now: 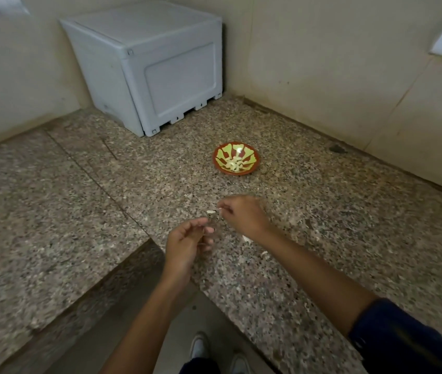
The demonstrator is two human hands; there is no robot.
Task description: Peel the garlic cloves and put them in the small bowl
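A small red bowl [236,158] with a yellow-green pattern sits on the speckled granite counter [309,238] and holds several peeled garlic cloves [234,165]. In front of it, my right hand [244,215] pinches something small and pale at its fingertips. A small white garlic piece [210,211] lies just left of those fingertips. My left hand [187,245] hovers lower left, fingers curled, with a pale bit [209,229] at its fingertips; what it holds is too blurred to name.
A grey plastic crate [157,66] stands in the back corner against the walls. Bits of garlic skin [247,238] lie on the counter by my right wrist. The counter edge drops to the floor near my shoes [201,346].
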